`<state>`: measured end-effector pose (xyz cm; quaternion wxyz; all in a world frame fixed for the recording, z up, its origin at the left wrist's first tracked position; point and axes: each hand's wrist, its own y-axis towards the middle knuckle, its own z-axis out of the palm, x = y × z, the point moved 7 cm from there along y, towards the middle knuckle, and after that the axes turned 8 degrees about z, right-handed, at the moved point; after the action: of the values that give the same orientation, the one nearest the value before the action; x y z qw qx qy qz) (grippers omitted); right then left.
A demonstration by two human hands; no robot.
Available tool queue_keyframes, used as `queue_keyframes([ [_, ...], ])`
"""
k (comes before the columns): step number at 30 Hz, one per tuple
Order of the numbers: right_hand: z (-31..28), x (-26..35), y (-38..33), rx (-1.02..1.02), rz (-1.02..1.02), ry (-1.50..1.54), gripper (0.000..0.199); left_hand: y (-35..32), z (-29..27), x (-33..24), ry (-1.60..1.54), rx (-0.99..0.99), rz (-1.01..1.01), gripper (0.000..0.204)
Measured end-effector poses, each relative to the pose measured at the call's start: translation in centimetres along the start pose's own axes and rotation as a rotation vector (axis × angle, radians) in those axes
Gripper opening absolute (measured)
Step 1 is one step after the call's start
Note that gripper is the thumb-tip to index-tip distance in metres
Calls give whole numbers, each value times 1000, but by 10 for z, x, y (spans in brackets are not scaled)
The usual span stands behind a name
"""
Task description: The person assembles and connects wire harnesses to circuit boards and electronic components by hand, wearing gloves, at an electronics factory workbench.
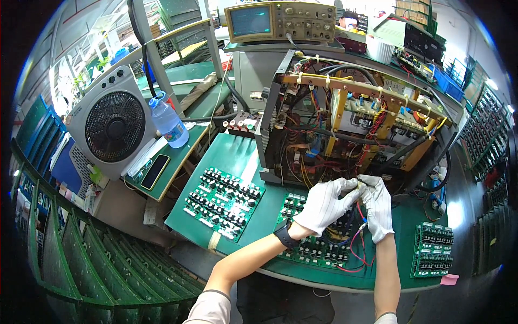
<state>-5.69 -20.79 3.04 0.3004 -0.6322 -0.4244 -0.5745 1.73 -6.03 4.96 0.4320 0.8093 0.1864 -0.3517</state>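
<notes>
My left hand (326, 208) and my right hand (377, 208), both in white gloves, meet with their fingertips pinched together. What they pinch is too small to make out; a thin red wire (358, 208) runs down from between them. Below the hands lies a green circuit board (310, 252) crowded with small parts, partly covered by my left hand and by loose red and dark leads (353, 254). Just beyond my fingers stands an open metal-framed electrical unit (345, 137), full of wires, brass-coloured bars and coils.
More populated boards lie left (224, 204) and right (433, 249) on the green worktop (226, 151). A fan (115, 127), a water bottle (171, 127) and a phone (155, 171) are at left. An oscilloscope (280, 22) stands behind. Green slatted racks (108, 275) fill the lower left.
</notes>
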Motion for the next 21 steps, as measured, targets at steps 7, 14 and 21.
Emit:
queue_keyframes([
  [7, -1, 4, 5, 144, 49, 75, 47, -2, -29, -7, 14, -75, -4, 34],
  [14, -60, -16, -4, 80, 169, -225, 48, -68, -98, 23, -272, -377, -272, 29],
  [21, -87, -13, -52, 34, 129, -444, 29, -111, -100, 14, 300, -105, 60, 13],
])
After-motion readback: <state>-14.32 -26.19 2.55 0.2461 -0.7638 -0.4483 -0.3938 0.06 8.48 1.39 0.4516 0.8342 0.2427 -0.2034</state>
